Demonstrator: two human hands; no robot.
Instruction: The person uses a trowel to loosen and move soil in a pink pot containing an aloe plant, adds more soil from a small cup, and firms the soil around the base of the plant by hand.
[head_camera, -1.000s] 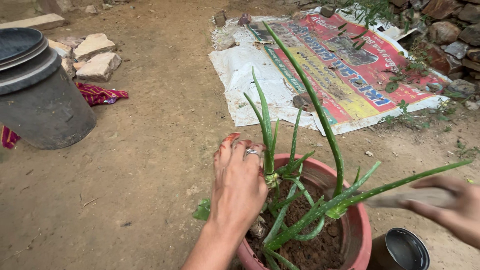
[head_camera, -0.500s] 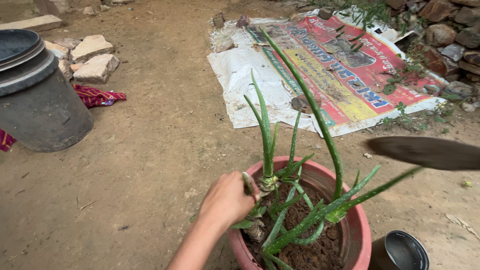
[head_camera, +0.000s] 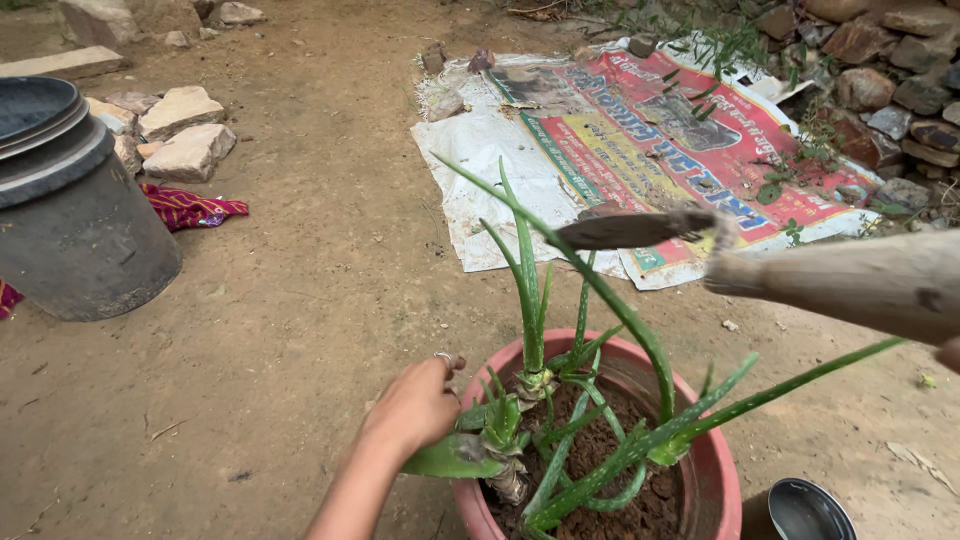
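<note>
In the head view, the left hand (head_camera: 418, 403) reaches in from the near edge and closes its fingers around the base of a small aloe offshoot (head_camera: 492, 430) at the left rim of a reddish-pink plastic pot (head_camera: 712, 470); a ring shows on one finger, and a broad lower leaf sticks out beneath the palm over the pot's edge. The pot stands on bare dirt ground (head_camera: 290, 300) at the near centre, filled with dark soil (head_camera: 610, 480), and larger aloe plants (head_camera: 600, 420) rise from it, their long spotted leaves arching far and right. Only a sliver of the right hand (head_camera: 950, 354) shows at the right edge, so I cannot tell how its fingers are set; just beside it a thick wooden handle (head_camera: 850, 280) runs leftward to a dark, flat metal blade (head_camera: 615, 231) that hangs in the air above the aloe leaves, apart from the soil. A shiny steel cup (head_camera: 805, 510) sits at the near right, just beside the pot. On the far left stands a dark grey bucket (head_camera: 80, 220) with a lid, a red patterned cloth (head_camera: 190, 208) and pale stones (head_camera: 175, 125) next to it. Farther off, a printed plastic sheet (head_camera: 620, 140) lies flat on the ground, with a rough stone wall (head_camera: 880, 70) along the far right.
</note>
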